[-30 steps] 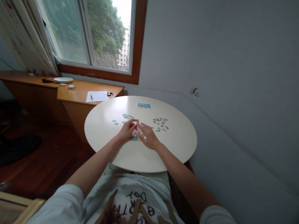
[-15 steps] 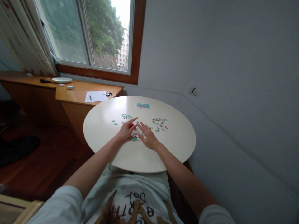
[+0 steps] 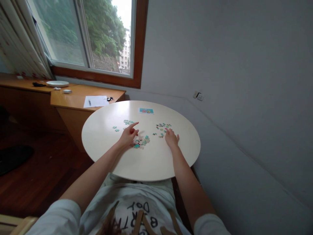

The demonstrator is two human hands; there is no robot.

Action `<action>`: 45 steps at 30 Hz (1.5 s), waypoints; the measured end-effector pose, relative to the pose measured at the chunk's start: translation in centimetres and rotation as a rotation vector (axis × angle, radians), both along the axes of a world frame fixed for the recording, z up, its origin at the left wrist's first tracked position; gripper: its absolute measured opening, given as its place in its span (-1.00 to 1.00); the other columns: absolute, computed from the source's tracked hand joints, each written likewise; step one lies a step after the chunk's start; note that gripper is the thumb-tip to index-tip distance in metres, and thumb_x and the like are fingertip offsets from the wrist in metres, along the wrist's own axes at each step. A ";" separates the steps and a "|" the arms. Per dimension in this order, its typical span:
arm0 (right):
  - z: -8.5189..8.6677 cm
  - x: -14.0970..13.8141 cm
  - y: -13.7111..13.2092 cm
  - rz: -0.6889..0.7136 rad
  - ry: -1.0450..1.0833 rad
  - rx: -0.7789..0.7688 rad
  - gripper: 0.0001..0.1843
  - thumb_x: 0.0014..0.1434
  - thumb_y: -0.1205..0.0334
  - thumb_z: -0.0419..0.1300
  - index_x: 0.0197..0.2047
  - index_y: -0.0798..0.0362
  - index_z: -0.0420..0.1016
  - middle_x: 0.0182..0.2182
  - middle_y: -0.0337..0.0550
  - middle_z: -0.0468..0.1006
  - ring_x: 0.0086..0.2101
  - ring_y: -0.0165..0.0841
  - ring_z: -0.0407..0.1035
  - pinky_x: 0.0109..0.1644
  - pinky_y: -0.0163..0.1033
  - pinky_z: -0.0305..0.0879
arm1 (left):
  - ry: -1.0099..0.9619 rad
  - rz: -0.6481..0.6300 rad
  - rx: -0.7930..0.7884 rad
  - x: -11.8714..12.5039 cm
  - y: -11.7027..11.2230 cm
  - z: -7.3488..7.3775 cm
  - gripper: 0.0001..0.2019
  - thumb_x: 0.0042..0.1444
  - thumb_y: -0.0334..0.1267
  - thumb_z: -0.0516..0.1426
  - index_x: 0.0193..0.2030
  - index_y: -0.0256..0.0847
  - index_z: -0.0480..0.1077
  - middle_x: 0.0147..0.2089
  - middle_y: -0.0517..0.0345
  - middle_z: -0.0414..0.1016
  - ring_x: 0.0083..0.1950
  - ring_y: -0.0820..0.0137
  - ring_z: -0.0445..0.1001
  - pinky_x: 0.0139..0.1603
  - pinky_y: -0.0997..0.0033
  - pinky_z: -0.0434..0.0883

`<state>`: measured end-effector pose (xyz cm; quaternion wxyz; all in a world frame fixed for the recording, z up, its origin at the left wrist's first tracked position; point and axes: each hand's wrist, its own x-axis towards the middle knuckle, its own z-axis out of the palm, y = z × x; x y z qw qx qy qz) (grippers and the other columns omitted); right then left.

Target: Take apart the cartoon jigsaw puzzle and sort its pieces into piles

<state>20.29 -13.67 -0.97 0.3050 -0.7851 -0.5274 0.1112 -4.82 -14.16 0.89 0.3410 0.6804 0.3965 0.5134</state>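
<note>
A round cream table point(image 3: 146, 163) carries jigsaw pieces. A joined patch of pieces point(image 3: 141, 142) lies near the middle. My left hand point(image 3: 128, 135) rests at its left edge, index finger stretched out, the other fingers curled. My right hand point(image 3: 171, 138) lies flat with its fingers apart at the near edge of a loose cluster of pieces point(image 3: 162, 126). Another small cluster point(image 3: 127, 122) and two stray pieces point(image 3: 115, 128) lie to the left. A small picture card point(image 3: 146, 111) sits at the far edge.
A wooden desk point(image 3: 73, 98) under the window holds a sheet of paper point(image 3: 94, 101), keys point(image 3: 109, 98) and a white plate point(image 3: 57, 83). A grey wall with a socket point(image 3: 198, 96) runs along the right. Dark wooden floor lies to the left.
My right hand has left the joined patch and moved right to the loose cluster. My left hand stays by the patch. The view has turned a little to the right.
</note>
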 end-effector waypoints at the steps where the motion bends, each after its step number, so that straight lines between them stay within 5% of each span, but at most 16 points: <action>1: -0.2 0.1 0.1 0.005 -0.008 -0.002 -0.47 0.29 0.14 -0.24 0.22 0.15 0.21 0.19 0.15 0.25 0.22 -0.17 0.05 0.29 0.16 -0.36 | -0.003 0.004 -0.001 0.0 0.0 0.0 -0.48 -0.01 -0.14 0.12 0.12 -0.28 0.32 -0.63 0.34 0.29 -0.53 0.48 0.32 -0.41 0.46 0.24; 15: -1.3 0.6 1.5 -0.060 0.037 0.059 -0.38 0.24 0.01 -0.20 0.26 0.17 0.10 0.17 0.21 0.25 0.22 -0.10 0.02 0.25 0.23 -0.36 | -0.039 0.004 -0.020 0.0 -0.1 0.4 -0.54 -0.04 -0.14 0.13 0.03 -0.24 0.35 -0.65 0.35 0.27 -0.53 0.45 0.35 -0.42 0.45 0.21; 23: -0.3 1.0 0.9 -0.119 0.055 0.113 -0.47 0.23 0.13 -0.23 0.13 0.12 0.31 -0.03 0.16 0.46 0.00 -0.07 0.32 0.15 0.19 -0.08 | -0.081 0.033 -0.012 0.0 0.1 0.2 -0.66 -0.02 -0.18 0.12 -0.08 -0.24 0.37 -0.66 0.35 0.25 -0.59 0.49 0.27 -0.51 0.49 0.15; 35: -0.1 0.8 0.3 -0.189 0.080 0.289 -0.61 0.16 0.15 -0.11 -0.07 0.02 0.43 -0.16 -0.02 0.51 -0.08 -0.15 0.28 0.07 0.07 0.00 | 0.016 0.257 -0.059 -0.6 1.0 -0.2 -0.85 -0.06 -0.32 0.05 -0.35 -0.22 0.42 -0.64 0.28 0.32 -0.61 0.48 0.21 -0.52 0.47 0.12; 39: 0.6 -0.7 -0.4 -0.087 0.071 0.388 -0.64 0.14 0.24 -0.12 -0.15 0.06 0.45 -0.14 -0.04 0.50 -0.11 -0.20 0.31 0.07 0.01 0.08 | 0.081 0.303 -0.077 -0.9 1.4 -0.4 -0.86 -0.08 -0.36 0.04 -0.39 -0.23 0.42 -0.63 0.25 0.35 -0.60 0.46 0.25 -0.50 0.47 0.15; 45: 0.6 -3.9 -1.3 0.465 0.025 0.504 -0.81 0.08 0.29 0.05 -0.33 0.08 0.49 -0.28 -0.06 0.52 -0.17 -0.28 0.36 0.03 -0.15 0.22 | 0.127 0.337 -0.076 -1.1 1.5 -0.7 -0.88 -0.10 -0.39 0.07 -0.45 -0.22 0.43 -0.61 0.22 0.34 -0.56 0.43 0.28 -0.46 0.45 0.17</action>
